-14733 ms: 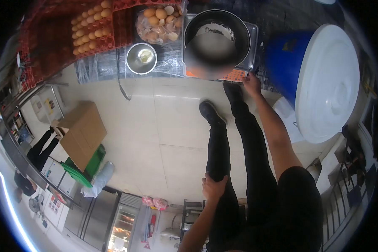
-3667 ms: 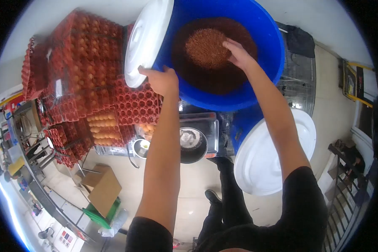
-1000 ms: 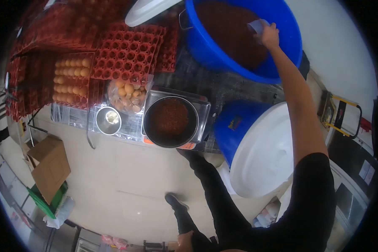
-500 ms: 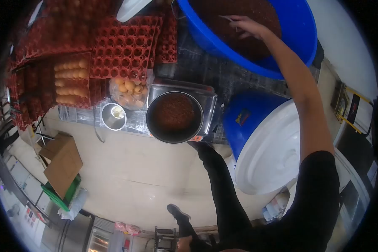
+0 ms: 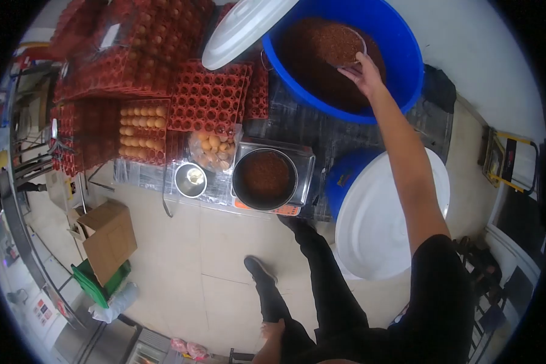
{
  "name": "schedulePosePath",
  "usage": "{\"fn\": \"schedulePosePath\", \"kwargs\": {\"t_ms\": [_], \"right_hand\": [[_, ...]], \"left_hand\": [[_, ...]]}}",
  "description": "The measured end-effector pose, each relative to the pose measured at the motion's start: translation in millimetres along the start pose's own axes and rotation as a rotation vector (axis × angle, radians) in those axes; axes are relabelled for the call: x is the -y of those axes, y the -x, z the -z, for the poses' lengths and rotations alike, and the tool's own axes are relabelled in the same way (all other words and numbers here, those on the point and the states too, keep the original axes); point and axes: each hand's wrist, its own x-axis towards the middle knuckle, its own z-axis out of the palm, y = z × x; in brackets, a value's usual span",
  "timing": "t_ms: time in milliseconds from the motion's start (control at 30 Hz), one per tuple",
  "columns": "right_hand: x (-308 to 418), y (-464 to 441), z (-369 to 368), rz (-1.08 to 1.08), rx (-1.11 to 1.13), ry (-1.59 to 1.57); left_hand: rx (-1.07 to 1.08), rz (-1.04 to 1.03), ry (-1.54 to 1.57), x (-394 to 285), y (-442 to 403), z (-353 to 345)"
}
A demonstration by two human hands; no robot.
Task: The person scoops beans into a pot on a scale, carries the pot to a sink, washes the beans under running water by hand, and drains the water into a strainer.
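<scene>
Inside the big blue tub, my right hand grips the rim of a round, clear-edged bowl heaped with reddish-brown granules. Loose dark brown granules fill the tub below it. My left hand is down by my leg; its fingers are too small and partly hidden to read. A dark round pot holding similar granules sits on a scale with a steel platform and an orange front.
A steel cup and a bag of eggshells stand left of the pot. Red egg trays are stacked behind them, some holding eggs. A white lid leans on another blue tub. Another white lid lies beside the granule tub.
My right hand has turned, and the granule-filled bowl now shows in it, raised in the tub. The view has shifted, so the table things appear further right and lower.
</scene>
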Motion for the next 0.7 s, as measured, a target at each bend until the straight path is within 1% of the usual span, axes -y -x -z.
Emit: {"fn": "schedulePosePath", "kwargs": {"t_ms": [33,100,133,233,300,333,367,400,433,467,533,700], "right_hand": [[-1,1,4,-0.001,0.011,-0.083],[10,18,-5,0.019,-0.015,-0.112],[17,27,-6,0.028,-0.032,-0.125],[34,59,-19,0.082,0.019,-0.151],[40,76,-21,0.088,0.040,-0.142],[42,85,-19,0.080,0.050,-0.136],[41,99,-19,0.070,0.110,-0.122],[42,113,-18,0.068,0.168,-0.112],[43,132,-28,0.019,0.115,-0.135],[41,159,-35,-0.027,0.054,-0.156],[35,213,-53,-0.059,0.016,-0.093],[-39,322,-62,-0.112,0.032,0.028]], "left_hand": [[-0.008,-0.026,0.025,-2,3,2],[-0.024,-0.083,0.074,-7,1,4],[-0.039,-0.080,0.082,-9,1,5],[-0.061,-0.077,0.117,-12,-7,3],[-0.038,-0.077,0.140,-3,-13,-1],[0.030,-0.118,0.180,-2,-2,14],[0.099,-0.146,0.223,1,13,31],[0.022,-0.107,0.195,5,5,19],[-0.055,-0.075,0.173,-1,-4,5],[-0.077,-0.050,0.154,2,-10,-3],[-0.119,-0.035,0.146,-1,-13,-6],[-0.228,-0.007,0.164,3,-24,-15]]}}
